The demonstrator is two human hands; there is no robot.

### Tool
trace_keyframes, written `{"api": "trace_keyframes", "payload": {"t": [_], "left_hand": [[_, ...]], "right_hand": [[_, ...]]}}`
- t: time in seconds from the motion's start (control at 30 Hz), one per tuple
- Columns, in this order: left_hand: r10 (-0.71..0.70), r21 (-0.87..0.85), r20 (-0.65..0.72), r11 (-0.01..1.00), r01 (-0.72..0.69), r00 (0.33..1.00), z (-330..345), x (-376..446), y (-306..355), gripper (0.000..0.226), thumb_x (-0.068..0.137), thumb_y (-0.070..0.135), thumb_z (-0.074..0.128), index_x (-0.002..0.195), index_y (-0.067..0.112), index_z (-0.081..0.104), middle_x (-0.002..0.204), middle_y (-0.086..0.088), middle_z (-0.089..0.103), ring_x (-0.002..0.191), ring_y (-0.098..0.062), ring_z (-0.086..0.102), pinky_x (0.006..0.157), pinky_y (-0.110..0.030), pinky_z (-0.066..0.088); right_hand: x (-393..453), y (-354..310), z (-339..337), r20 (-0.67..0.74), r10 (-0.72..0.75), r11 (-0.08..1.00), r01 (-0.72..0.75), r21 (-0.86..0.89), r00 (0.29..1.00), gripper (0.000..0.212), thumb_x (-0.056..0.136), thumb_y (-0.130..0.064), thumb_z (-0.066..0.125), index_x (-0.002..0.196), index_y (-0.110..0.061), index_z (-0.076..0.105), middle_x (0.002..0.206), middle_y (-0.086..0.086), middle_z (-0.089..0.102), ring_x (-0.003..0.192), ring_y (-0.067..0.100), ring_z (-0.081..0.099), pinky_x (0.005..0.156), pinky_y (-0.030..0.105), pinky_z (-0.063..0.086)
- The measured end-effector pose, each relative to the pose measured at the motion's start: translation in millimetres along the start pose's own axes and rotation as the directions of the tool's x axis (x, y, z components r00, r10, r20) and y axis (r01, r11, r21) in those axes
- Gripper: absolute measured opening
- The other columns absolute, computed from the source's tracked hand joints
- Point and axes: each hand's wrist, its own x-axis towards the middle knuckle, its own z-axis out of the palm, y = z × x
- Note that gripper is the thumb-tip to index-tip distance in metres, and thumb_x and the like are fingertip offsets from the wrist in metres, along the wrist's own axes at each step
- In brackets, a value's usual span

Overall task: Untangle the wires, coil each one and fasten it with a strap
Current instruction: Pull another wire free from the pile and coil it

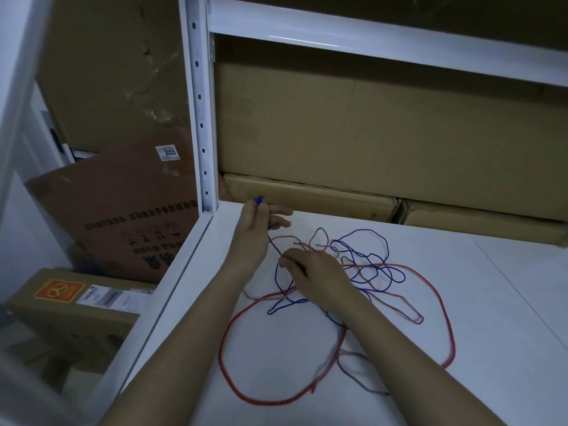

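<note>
Both forearms are bare to the frame edge; the left hand (pixel 256 222) and right hand (pixel 316 276) are ungloved.

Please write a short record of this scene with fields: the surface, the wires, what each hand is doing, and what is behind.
surface: white shelf board
wires: blue wire, red wire and pinkish-grey wire, tangled together and lying loose
left hand: raised, pinches the end of the blue wire
right hand: over the tangle, pinches the blue wire lower down
behind: cardboard boxes at the back of the shelf
straps: none visible
</note>
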Motion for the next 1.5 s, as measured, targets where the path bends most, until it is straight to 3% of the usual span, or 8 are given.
{"api": "trace_keyframes", "payload": {"t": [0.33, 0.63, 0.8, 0.97, 1.1, 1.27, 1.37, 1.5], "left_hand": [[-0.069, 0.726, 0.302, 0.663, -0.182, 0.951, -15.4, -16.1, -29.1, 0.030, 0.103, 0.029, 0.033, 0.091, 0.010, 0.053, 0.074, 0.001, 0.058, 0.069, -0.013, 0.055, 0.061, -0.026, 0.041], [-0.264, 0.135, 0.467, 0.964, 0.227, 0.844, -10.7, -22.5, 10.0, 0.040, 0.101, 0.034, 0.040, 0.068, 0.014, 0.053, 0.047, 0.012, 0.044, 0.045, -0.003, 0.037, 0.051, -0.012, 0.033], [-0.149, -0.430, 0.322, 0.857, 0.285, 0.935, -11.9, -16.2, 22.5, 0.031, 0.099, 0.026, 0.035, 0.082, 0.006, 0.052, 0.044, 0.006, 0.035, 0.041, -0.006, 0.029, 0.046, -0.016, 0.032], [-0.125, -0.497, 0.121, 0.851, 0.169, 0.985, 0.5, -7.9, 17.9, 0.030, 0.104, 0.010, 0.027, 0.096, 0.004, 0.055, 0.065, 0.005, 0.068, 0.055, -0.007, 0.058, 0.060, -0.018, 0.049], [-0.001, 0.031, 0.029, 1.000, 0.000, 1.000, 16.9, -5.2, 3.6, 0.023, 0.105, 0.010, 0.029, 0.102, 0.011, 0.052, 0.093, 0.007, 0.068, 0.079, -0.012, 0.066, 0.077, -0.018, 0.048], [0.007, 0.725, 0.345, 0.633, -0.272, 0.938, 13.5, -11.7, -14.8, 0.015, 0.103, 0.023, 0.034, 0.103, 0.012, 0.045, 0.084, -0.004, 0.059, 0.074, -0.022, 0.057, 0.063, -0.034, 0.044], [-0.046, 0.799, 0.458, 0.459, -0.388, 0.888, 11.7, -14.8, -16.2, 0.028, 0.099, 0.038, 0.044, 0.081, 0.016, 0.041, 0.064, 0.005, 0.042, 0.061, -0.017, 0.046, 0.051, -0.029, 0.029], [-0.172, 0.736, 0.478, 0.613, -0.286, 0.861, 8.0, -10.4, -10.0, 0.043, 0.092, 0.045, 0.056, 0.062, 0.018, 0.041, 0.059, 0.007, 0.040, 0.051, -0.003, 0.040, 0.050, -0.017, 0.029]], "right_hand": [[1.3, 16.1, -31.6, -0.054, 0.078, 0.977, -0.066, 0.204, 0.995, 0.015, 0.095, -0.018, 0.057, 0.097, -0.014, 0.071, 0.091, -0.005, 0.069, 0.081, 0.008, 0.059, 0.073, 0.017, 0.044], [14.7, 15.6, -46.9, -0.204, 0.155, 0.871, -0.036, 0.490, 0.967, 0.011, 0.085, -0.020, 0.070, 0.075, -0.023, 0.068, 0.070, -0.010, 0.064, 0.065, 0.004, 0.055, 0.061, 0.015, 0.042], [10.1, 20.5, -32.4, -0.046, 0.209, 0.811, -0.147, 0.567, 0.977, 0.021, 0.095, -0.018, 0.057, 0.081, -0.025, 0.070, 0.061, -0.010, 0.061, 0.056, 0.001, 0.052, 0.058, 0.011, 0.039], [1.2, 22.6, -16.2, 0.047, 0.189, 0.897, -0.192, 0.399, 0.981, 0.022, 0.096, -0.034, 0.054, 0.106, -0.024, 0.071, 0.059, -0.010, 0.061, 0.054, 0.000, 0.053, 0.056, 0.011, 0.039], [-3.3, 16.8, -15.8, 0.065, 0.068, 0.966, -0.082, 0.245, 0.996, 0.020, 0.096, -0.036, 0.051, 0.089, -0.025, 0.066, 0.057, -0.019, 0.055, 0.051, 0.002, 0.049, 0.050, 0.012, 0.034], [-12.2, 27.6, -30.1, 0.011, 0.106, 0.970, -0.106, 0.220, 0.994, 0.012, 0.092, -0.023, 0.058, 0.085, -0.021, 0.068, 0.068, -0.009, 0.063, 0.060, 0.005, 0.054, 0.055, 0.016, 0.040], [-14.9, 38.9, -37.7, 0.028, 0.057, 0.998, -0.057, 0.009, 0.998, 0.012, 0.090, -0.019, 0.060, 0.088, -0.015, 0.071, 0.076, 0.002, 0.064, 0.070, 0.015, 0.052, 0.064, 0.029, 0.040], [-21.6, 63.4, -45.4, 0.019, 0.044, 0.971, -0.039, -0.236, 0.999, 0.020, 0.091, -0.029, 0.062, 0.097, -0.014, 0.074, 0.081, 0.006, 0.063, 0.089, 0.023, 0.049, 0.080, 0.031, 0.038]]}}
